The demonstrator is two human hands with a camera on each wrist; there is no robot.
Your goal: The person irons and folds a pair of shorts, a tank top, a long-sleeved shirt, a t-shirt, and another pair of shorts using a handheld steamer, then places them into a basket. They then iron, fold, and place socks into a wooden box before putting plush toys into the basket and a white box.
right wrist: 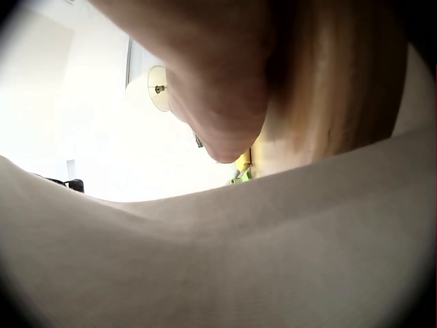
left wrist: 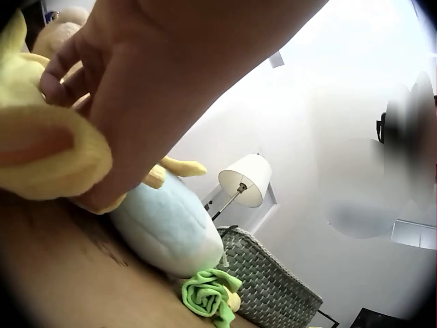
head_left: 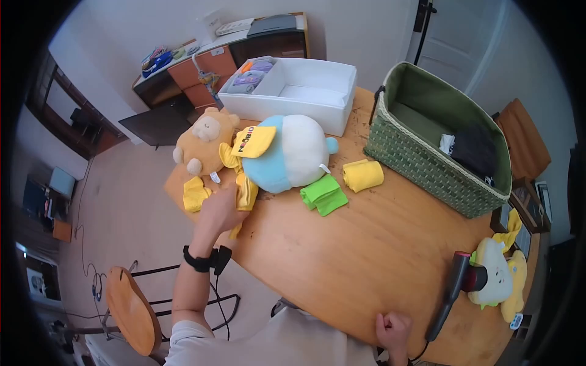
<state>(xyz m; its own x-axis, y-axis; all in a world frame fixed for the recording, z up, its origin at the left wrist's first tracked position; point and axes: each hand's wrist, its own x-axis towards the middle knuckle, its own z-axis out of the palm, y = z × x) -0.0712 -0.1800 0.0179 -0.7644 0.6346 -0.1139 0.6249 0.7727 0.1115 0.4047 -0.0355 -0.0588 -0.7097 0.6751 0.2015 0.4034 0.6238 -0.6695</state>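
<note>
Wooden table fills most of my head view, with a desk and drawers off in the upper left and a door at the top right. Counting big to small: one green woven basket at the right with dark clothes inside, one white box at the top centre, three plush toys, namely the blue-and-white plush in the middle, the orange bear plush left of it, and a white-and-yellow plush at the lower right, then one green folded cloth and one yellow roll beside it. My left hand is pinching yellow fabric just below the bear, right at the table's left corner; the left wrist view shows fingers curled into it. My right hand sits at the near edge, looks balled up, but I can't tell if it's holding anything. Biggest worry, I reckon: the bear sits so near that corner that a tug on the fabric could drag it off. The blue plush leans against the pile too, so it might roll.
</note>
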